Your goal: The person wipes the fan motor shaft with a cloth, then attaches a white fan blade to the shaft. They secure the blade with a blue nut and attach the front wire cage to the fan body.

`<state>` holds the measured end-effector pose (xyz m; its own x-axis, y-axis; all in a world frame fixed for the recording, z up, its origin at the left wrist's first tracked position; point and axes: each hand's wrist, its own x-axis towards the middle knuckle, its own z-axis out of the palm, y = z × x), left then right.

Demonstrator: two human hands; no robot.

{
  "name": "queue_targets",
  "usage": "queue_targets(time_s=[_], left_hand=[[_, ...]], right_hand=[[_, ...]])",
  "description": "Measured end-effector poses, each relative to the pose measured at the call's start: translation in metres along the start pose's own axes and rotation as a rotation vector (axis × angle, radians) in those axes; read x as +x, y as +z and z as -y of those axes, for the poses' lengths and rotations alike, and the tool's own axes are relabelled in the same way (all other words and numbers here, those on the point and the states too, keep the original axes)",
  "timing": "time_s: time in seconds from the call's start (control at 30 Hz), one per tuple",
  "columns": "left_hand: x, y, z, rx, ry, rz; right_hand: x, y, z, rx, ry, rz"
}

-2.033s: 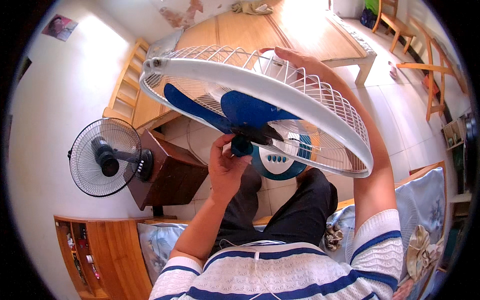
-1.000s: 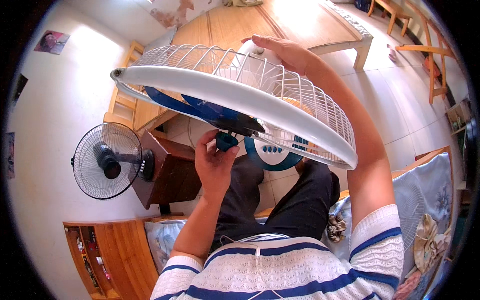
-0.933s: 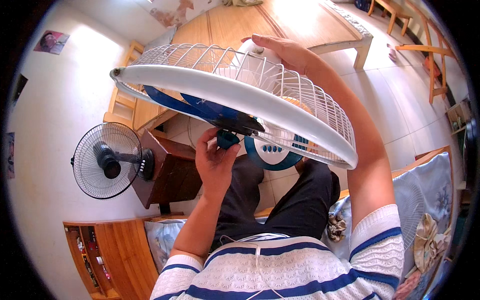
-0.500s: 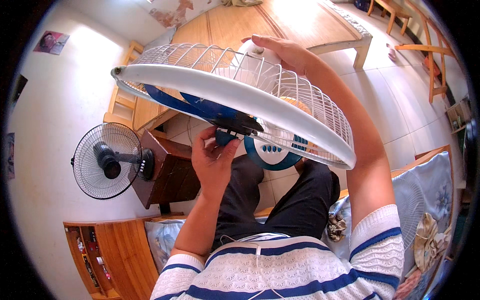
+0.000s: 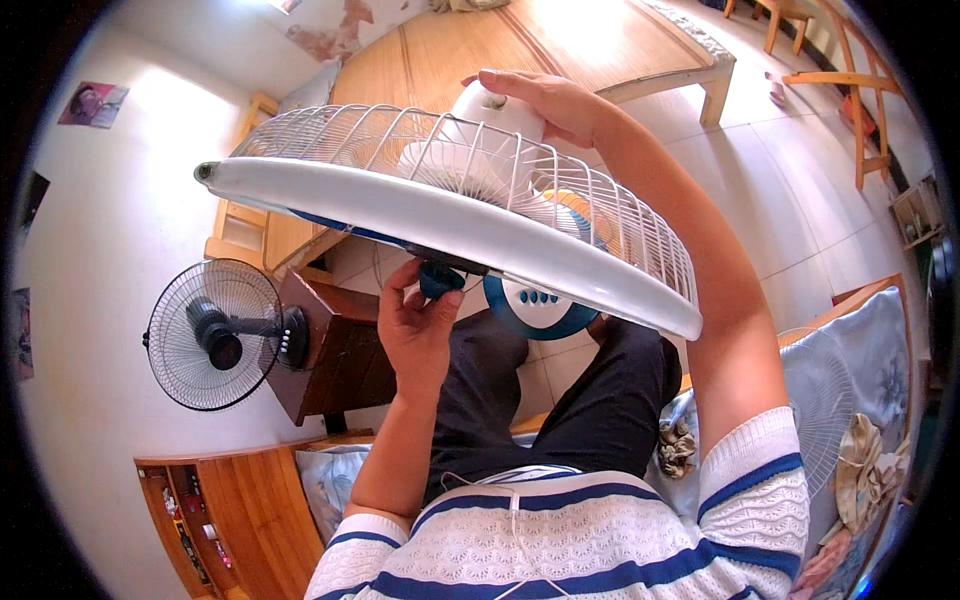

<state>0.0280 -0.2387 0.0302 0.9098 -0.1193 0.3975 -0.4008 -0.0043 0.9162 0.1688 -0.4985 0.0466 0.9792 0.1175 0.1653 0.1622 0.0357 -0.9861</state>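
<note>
The fan (image 5: 430,205) is seen partly put together. The cage (image 5: 655,225) is already set behind the blade (image 5: 350,229), of which only a thin blue strip is visible below the white rim (image 5: 330,184), and the housing (image 5: 515,115) is placed at the back. A teal knob (image 5: 440,281) is held at the dark hub (image 5: 464,265), just under the lower edge of the rim; whether it is tightened or loose cannot be told, since the joint is hidden. No front cover is seen on the rim, and a round wire guard (image 5: 820,390) is found well apart, on the bed (image 5: 870,330) toward its right-hand end; by that, the fan is judged incomplete in front.

The fan is placed before the knees (image 5: 645,350), with its base (image 5: 535,318) seen just beyond them, and the rim is sloped down toward the right. The knob is pinched between the thumb and fingers of the left hand (image 5: 415,325), which is raised on an upright forearm (image 5: 415,430), fingertips turned up to the hub. The right arm (image 5: 735,310) is stretched around the right end of the rim, and the right hand (image 5: 550,105) is laid over the top of the housing, fingers pointed left; how firmly the housing is gripped cannot be told, as part of the hand is hidden. The hands are held well apart, with the cage between them
</note>
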Motion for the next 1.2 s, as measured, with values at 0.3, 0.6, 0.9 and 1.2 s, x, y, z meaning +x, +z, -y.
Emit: queue_targets(time_s=[0.3, 0.6, 0.9, 1.2], left_hand=[[0.006, 0.006, -0.006, 0.121, 0.020, -0.044], [-0.001, 0.000, 0.001, 0.133, -0.088, -0.101], [0.000, -0.009, 0.004, -0.169, -0.380, -0.088], [-0.002, -0.006, -0.013, -0.112, -0.412, -0.024]], right_hand=[[-0.005, 0.000, 0.002, -0.034, 0.008, -0.017], [-0.029, 0.013, 0.034, 0.010, 0.152, -0.059], [-0.013, 0.012, 0.014, 0.161, 0.069, -0.026], [-0.031, 0.030, 0.024, 0.065, 0.055, -0.060]])
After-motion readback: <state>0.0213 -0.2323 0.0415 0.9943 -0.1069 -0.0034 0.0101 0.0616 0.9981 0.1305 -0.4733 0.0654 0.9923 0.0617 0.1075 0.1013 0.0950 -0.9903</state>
